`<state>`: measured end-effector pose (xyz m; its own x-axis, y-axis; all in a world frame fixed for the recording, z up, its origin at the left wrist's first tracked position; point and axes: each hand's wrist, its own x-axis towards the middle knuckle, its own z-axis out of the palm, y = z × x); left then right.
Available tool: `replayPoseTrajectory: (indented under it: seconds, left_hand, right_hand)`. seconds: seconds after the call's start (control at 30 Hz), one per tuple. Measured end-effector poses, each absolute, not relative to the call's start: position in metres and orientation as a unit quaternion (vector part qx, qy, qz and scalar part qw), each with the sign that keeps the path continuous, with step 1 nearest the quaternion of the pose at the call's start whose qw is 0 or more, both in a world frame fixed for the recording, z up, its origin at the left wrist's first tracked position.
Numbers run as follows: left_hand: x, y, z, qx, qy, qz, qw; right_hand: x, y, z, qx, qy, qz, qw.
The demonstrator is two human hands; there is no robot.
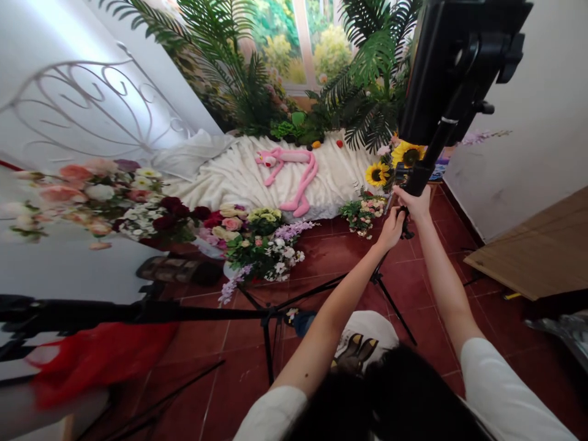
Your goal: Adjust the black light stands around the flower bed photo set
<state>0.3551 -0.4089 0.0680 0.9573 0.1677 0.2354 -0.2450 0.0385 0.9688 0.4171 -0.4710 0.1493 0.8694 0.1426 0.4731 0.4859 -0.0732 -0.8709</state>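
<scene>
A black light stand (427, 164) rises at the right, with a bulky black light head (459, 67) on top. My right hand (417, 202) is wrapped round its column, just under the thick upper section. Slightly lower, my left hand (393, 228) is closed at the same stand, near a dark knob; its fingertips are partly hidden. The stand's legs spread over the floor below my hands. Closest to my hands are two yellow sunflowers (377, 174) and a small basket of pink flowers (364, 211).
A pink plush toy (294, 158) lies on a white fluffy blanket (220, 177) before palm leaves. Bouquets (261, 245) stand along its front. Another black stand (206, 312) crosses the left side. A red cloth (105, 355) lies lower left, a brown board (537, 245) leans right.
</scene>
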Motion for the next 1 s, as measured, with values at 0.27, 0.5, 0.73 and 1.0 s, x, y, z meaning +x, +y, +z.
replayPoseTrajectory:
  seconds: [0.27, 0.5, 0.73, 1.0]
  left_hand:
    - [0.352, -0.408, 0.074, 0.714, -0.063, 0.142, 0.683]
    - [0.355, -0.413, 0.073, 0.696, -0.034, 0.151, 0.701]
    - [0.354, -0.416, 0.070, 0.686, -0.040, 0.169, 0.707]
    - [0.357, -0.415, 0.067, 0.684, -0.038, 0.173, 0.707]
  right_hand:
    - [0.426, -0.471, 0.188, -0.697, -0.235, -0.107, 0.669]
    - [0.418, -0.472, 0.207, -0.697, -0.250, -0.099, 0.664]
    - [0.393, -0.493, 0.206, -0.724, -0.248, -0.183, 0.617]
    - [0.327, -0.535, 0.149, -0.782, -0.197, -0.166, 0.567]
